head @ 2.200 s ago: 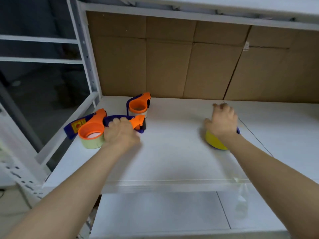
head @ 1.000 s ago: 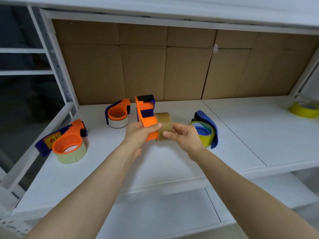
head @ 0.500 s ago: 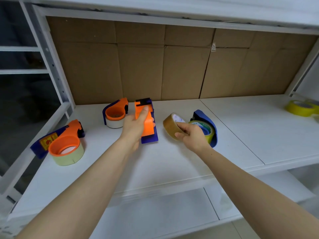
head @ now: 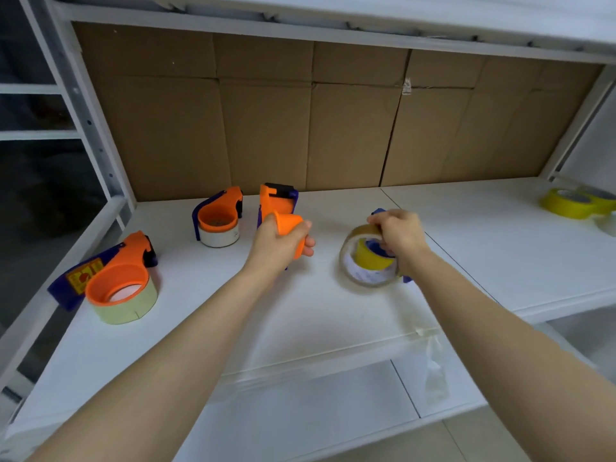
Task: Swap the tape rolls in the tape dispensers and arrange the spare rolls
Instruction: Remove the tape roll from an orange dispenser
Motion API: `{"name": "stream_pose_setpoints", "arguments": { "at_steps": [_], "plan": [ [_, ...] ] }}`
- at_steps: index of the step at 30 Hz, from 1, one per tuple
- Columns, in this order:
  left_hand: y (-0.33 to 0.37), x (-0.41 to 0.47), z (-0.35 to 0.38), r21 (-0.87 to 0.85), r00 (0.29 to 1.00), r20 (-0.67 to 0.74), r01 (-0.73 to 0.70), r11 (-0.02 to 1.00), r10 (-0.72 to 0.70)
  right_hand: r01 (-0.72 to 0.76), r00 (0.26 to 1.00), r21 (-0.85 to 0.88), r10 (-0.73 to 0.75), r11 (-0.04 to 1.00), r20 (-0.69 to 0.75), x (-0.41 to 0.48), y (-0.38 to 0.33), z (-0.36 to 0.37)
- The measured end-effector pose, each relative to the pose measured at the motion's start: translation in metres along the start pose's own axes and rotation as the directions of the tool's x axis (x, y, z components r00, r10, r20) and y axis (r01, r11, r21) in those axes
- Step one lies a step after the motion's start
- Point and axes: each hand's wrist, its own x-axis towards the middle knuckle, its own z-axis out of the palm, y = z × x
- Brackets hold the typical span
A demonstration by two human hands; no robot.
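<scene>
My left hand grips an orange and blue tape dispenser with no roll on its orange hub, held over the middle of the white shelf. My right hand pinches a brown tape roll by its upper rim, tilted on edge in front of a blue dispenser holding a yellow roll. Two more orange dispensers stand to the left: one with a white roll, one with a pale green roll.
Spare yellow rolls lie at the far right of the shelf. A cardboard panel lines the back. White uprights frame the left side. A lower shelf shows beneath the front edge.
My right hand has carried the brown roll further right, in front of the blue dispenser. My left hand has shifted its grip down the empty orange dispenser and tipped it toward me.
</scene>
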Motion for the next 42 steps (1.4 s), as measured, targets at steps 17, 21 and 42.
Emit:
{"name": "stream_pose_setpoints", "arguments": {
  "at_steps": [17,21,42],
  "plan": [
    [-0.015,0.007,0.007,0.612,0.985,0.118,-0.174,0.772,0.129,0.223,0.966,-0.975,0.134,-0.007,0.22,0.011,-0.004,-0.012],
    [-0.019,0.004,0.002,0.723,0.979,0.124,-0.2,0.662,0.16,0.188,0.977,-0.95,-0.143,0.249,0.156,0.0,-0.031,-0.002],
    [-0.031,-0.002,-0.026,0.749,0.992,-0.046,-0.044,0.661,0.118,0.617,0.761,-0.709,-0.487,0.341,0.428,-0.008,0.054,0.076]
  ]
}}
